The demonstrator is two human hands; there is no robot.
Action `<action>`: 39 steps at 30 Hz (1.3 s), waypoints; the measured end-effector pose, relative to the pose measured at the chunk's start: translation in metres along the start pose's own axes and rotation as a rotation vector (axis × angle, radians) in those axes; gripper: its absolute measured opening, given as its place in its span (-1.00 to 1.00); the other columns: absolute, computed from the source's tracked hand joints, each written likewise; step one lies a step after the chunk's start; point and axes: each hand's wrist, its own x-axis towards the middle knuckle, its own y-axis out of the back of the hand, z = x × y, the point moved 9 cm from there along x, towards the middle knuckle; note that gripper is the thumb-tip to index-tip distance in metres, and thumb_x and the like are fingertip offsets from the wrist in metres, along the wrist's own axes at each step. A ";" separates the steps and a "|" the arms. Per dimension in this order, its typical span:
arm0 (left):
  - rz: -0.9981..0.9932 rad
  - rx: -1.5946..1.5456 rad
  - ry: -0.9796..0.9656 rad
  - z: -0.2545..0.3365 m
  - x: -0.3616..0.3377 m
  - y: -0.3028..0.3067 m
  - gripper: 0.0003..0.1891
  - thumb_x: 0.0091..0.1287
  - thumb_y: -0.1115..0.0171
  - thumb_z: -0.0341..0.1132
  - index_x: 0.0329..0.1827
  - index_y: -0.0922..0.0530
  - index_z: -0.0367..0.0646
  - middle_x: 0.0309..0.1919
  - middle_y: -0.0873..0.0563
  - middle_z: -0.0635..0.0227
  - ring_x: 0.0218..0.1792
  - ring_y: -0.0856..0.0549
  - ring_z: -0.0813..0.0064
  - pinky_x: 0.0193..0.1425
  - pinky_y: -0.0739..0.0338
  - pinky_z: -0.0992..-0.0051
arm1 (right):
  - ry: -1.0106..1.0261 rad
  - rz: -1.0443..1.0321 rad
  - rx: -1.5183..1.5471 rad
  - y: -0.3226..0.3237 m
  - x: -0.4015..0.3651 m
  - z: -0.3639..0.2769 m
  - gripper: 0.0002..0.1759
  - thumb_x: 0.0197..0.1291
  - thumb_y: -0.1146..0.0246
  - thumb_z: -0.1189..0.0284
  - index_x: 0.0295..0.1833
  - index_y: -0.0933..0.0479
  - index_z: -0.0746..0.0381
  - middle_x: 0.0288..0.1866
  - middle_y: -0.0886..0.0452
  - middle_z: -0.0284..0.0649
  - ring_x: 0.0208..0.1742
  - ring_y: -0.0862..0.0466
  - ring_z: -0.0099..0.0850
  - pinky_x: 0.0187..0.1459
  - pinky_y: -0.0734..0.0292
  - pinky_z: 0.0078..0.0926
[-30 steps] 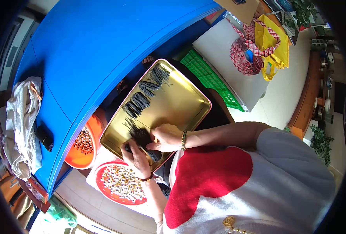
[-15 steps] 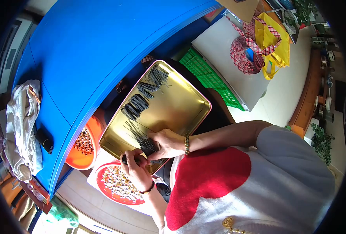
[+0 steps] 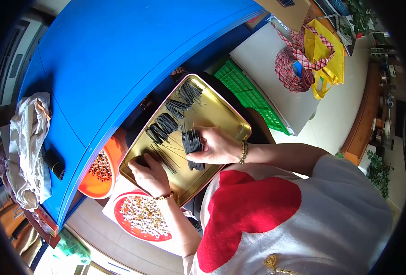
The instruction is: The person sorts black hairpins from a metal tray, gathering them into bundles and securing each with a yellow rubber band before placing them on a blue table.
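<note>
A shallow gold-coloured tray [image 3: 221, 114] holds several looped bundles of thin black cords [image 3: 167, 123] along its far side. My right hand [image 3: 216, 145], wearing a beaded bracelet, is closed around a bundle of black cords [image 3: 192, 142] over the tray's middle. Below that bundle, more dark strands show against the tray. At the near-left end of the tray, my left hand [image 3: 150, 176] curls its fingers over something dark [image 3: 141, 160], mostly hidden; I cannot tell what it is. Loose black strands [image 3: 164, 158] lie on the tray beside its fingers.
Red basins of small beads stand beside the tray, one with light beads [image 3: 143, 215], another with dark ones [image 3: 100, 167]. A blue table [image 3: 134, 46] borders the tray, bearing crumpled cloth [image 3: 26, 151] and a dark roll [image 3: 54, 164]. Opposite are a green crate [image 3: 249, 94] and plaid ribbon [image 3: 288, 68].
My hands were together at the tray's near end. My right hand has moved right and up with the cord bundle; my left has moved up and left, leaving loose strands between them.
</note>
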 end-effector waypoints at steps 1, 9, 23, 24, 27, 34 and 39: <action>0.007 0.032 0.029 -0.001 0.001 -0.003 -0.68 0.21 -0.14 -0.26 -0.12 -0.33 -0.29 -0.33 -0.57 -0.02 -0.31 -0.58 -0.02 -0.23 -0.47 0.18 | 0.012 0.004 0.003 0.001 0.002 0.006 -0.63 -0.15 -0.34 0.28 -0.31 -0.48 0.33 -0.47 -0.62 -0.15 -0.43 -0.65 -0.37 -0.29 -0.53 -0.46; 0.113 0.080 0.070 0.007 0.010 -0.007 -0.56 0.13 -0.24 -0.22 -0.02 -0.36 -0.28 -0.29 -0.61 0.02 -0.28 -0.61 0.05 -0.22 -0.51 0.24 | -0.040 -0.058 -0.086 0.005 0.001 0.004 -0.62 -0.18 -0.34 0.26 -0.34 -0.48 0.35 -0.49 -0.61 -0.13 -0.43 -0.64 -0.35 -0.30 -0.51 -0.43; -0.010 0.200 0.046 0.029 -0.041 0.011 -0.67 0.09 -0.31 -0.16 -0.42 -0.48 -0.30 -0.51 -0.54 0.15 -0.41 -0.50 0.22 -0.31 -0.42 0.30 | -0.028 -0.064 -0.112 0.008 0.004 0.018 -0.61 -0.19 -0.33 0.25 -0.33 -0.46 0.32 -0.50 -0.59 -0.12 -0.44 -0.63 -0.29 -0.31 -0.51 -0.40; 0.026 0.187 -0.075 0.038 -0.048 0.006 -0.64 0.07 -0.33 -0.14 -0.52 -0.44 -0.27 -0.58 -0.51 0.22 -0.46 -0.49 0.24 -0.34 -0.41 0.31 | -0.040 -0.095 -0.126 0.007 0.004 0.015 -0.63 -0.16 -0.33 0.31 -0.27 -0.45 0.31 -0.50 -0.60 -0.17 -0.45 -0.63 -0.39 -0.33 -0.52 -0.46; 0.063 0.151 -0.143 0.046 -0.054 -0.003 -0.66 0.04 -0.34 -0.19 -0.56 -0.37 -0.23 -0.64 -0.47 0.26 -0.47 -0.50 0.22 -0.37 -0.42 0.29 | -0.018 -0.110 -0.197 0.007 0.003 0.009 -0.62 -0.14 -0.34 0.32 -0.24 -0.43 0.29 -0.50 -0.60 -0.18 -0.47 -0.63 -0.43 -0.35 -0.52 -0.48; -0.018 0.208 -0.175 0.045 -0.044 -0.017 -0.85 0.00 -0.22 -0.39 -0.58 -0.41 -0.20 -0.61 -0.51 0.24 -0.53 -0.55 0.20 -0.42 -0.44 0.27 | 0.025 -0.071 -0.289 0.015 0.005 0.006 -0.59 -0.20 -0.35 0.24 -0.30 -0.44 0.30 -0.52 -0.59 -0.11 -0.46 -0.63 -0.27 -0.34 -0.51 -0.39; -0.072 0.225 -0.151 0.027 -0.042 -0.019 -0.91 -0.04 -0.16 -0.44 -0.63 -0.43 -0.18 -0.63 -0.52 0.22 -0.54 -0.55 0.18 -0.41 -0.45 0.27 | 0.043 -0.127 -0.334 0.014 0.007 0.004 -0.57 -0.21 -0.35 0.23 -0.30 -0.43 0.32 -0.52 -0.57 -0.08 -0.44 -0.62 -0.21 -0.35 -0.50 -0.32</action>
